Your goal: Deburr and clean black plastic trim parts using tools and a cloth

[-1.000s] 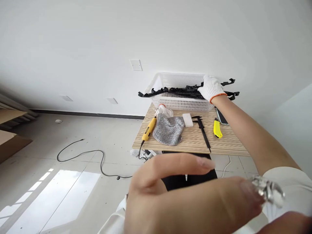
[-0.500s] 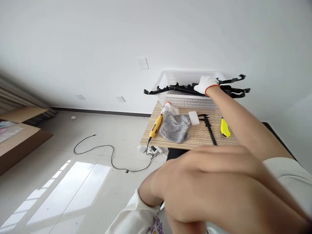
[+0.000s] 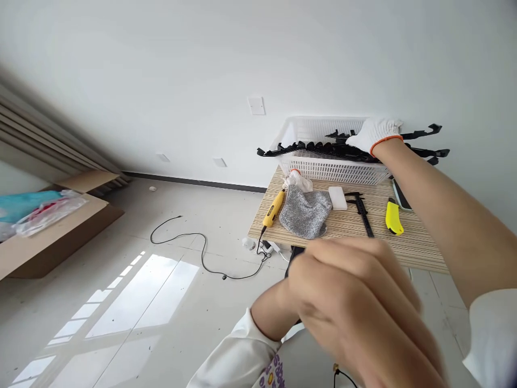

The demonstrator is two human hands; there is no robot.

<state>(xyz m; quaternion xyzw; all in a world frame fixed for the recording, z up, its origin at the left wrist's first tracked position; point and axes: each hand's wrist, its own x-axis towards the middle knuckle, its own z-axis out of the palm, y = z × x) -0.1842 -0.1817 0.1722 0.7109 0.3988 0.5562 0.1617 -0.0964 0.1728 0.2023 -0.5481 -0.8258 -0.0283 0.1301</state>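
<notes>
Your right hand (image 3: 374, 134) wears a white ribbed knit glove, edged at the wrist with an orange band (image 3: 386, 141). Your left hand (image 3: 355, 302) is bare and blurred. Both your left sleeve (image 3: 238, 353) and right sleeve (image 3: 495, 328) are white. Purple lettering (image 3: 274, 371) with a yellow spot marks your top at the near edge.

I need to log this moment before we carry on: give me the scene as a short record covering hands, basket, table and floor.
Left hand: bare, curled, in the foreground; anything inside it is hidden
Right hand: in a white glove with an orange cuff, at the black strips; grip unclear
Basket: white, on the table; strips stick out past both ends
Table, left to right: yellow power tool, gray cloth, white block, caliper, yellow cutter
Behind cloth: spare glove
Floor: black cable
</notes>
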